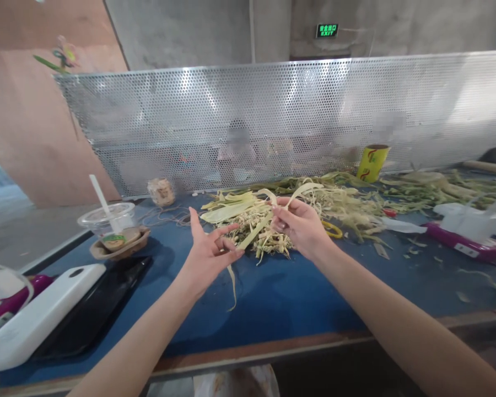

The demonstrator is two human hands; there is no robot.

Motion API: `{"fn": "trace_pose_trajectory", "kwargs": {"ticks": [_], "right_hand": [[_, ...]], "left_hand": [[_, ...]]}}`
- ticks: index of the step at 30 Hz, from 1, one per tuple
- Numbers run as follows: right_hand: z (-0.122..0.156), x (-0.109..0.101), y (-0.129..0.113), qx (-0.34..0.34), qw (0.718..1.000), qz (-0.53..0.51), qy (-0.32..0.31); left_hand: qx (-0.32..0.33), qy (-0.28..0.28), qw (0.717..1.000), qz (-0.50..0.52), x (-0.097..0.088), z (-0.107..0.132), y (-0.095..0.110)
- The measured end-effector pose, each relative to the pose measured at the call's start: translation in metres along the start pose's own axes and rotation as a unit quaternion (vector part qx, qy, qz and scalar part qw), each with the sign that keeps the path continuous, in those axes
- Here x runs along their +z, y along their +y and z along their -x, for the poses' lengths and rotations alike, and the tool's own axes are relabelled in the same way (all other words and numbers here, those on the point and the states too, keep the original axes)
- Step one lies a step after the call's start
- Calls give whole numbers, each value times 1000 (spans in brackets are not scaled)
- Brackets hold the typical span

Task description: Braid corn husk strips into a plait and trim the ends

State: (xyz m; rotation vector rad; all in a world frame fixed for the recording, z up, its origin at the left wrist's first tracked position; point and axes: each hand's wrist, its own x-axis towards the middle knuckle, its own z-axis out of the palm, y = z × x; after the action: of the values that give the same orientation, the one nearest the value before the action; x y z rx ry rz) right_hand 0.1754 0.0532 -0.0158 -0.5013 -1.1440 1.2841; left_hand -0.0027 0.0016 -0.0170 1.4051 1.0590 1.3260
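Observation:
My right hand (300, 226) is closed in a pinch on a pale green corn husk strip (256, 231), and curled ends of husk stick up above its fingers. The strip slants down to my left hand (210, 248), which grips its lower part between thumb and a bent finger. The left index finger points up, away from the strip. A thin tail of husk hangs below the left hand. Right behind both hands lies a heap of husks (227, 212) with knotted or braided pieces (273, 242).
At left are a plastic cup with a straw (111, 215), a white power bank-like block (45, 314) and a black tablet-like slab (95, 309). Behind stand a yellow roll (372, 164) and a perforated metal screen (149, 121). A purple-and-white object (467, 240) is at right on the blue table (273, 303).

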Motion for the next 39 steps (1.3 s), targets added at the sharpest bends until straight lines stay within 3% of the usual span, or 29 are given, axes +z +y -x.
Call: {"fn": "trace_pose_trajectory", "kwargs": {"ticks": [3,6,9,12,18,24,26,28,31,34,39], "right_hand": [[0,1,-2,5,1000,-19,-6],[4,3,-2,18,997,27,-64],[10,7,-2,55,980,129,-139],[16,12,-2,85,962,192,-175],[20,16,2,108,954,213,-179],[19,14,1,117,955,212,-172],[19,15,2,110,958,199,-177],[19,16,4,109,962,169,-185],[20,18,7,132,963,125,-199],[19,16,9,128,957,152,-210],[17,10,12,38,950,254,-177]], "left_hand": [[-21,-41,999,-6,-1,1,-1],[-32,-47,997,-48,-3,3,2],[25,-5,997,-73,-2,4,9],[86,43,994,-57,2,4,15],[94,65,993,-14,3,3,13],[106,184,977,16,-4,-3,10],[72,159,984,25,-1,-3,8],[35,98,994,27,5,-3,7],[32,39,998,41,11,-2,5],[39,46,997,55,14,-1,3],[54,43,997,31,14,1,2]]}}
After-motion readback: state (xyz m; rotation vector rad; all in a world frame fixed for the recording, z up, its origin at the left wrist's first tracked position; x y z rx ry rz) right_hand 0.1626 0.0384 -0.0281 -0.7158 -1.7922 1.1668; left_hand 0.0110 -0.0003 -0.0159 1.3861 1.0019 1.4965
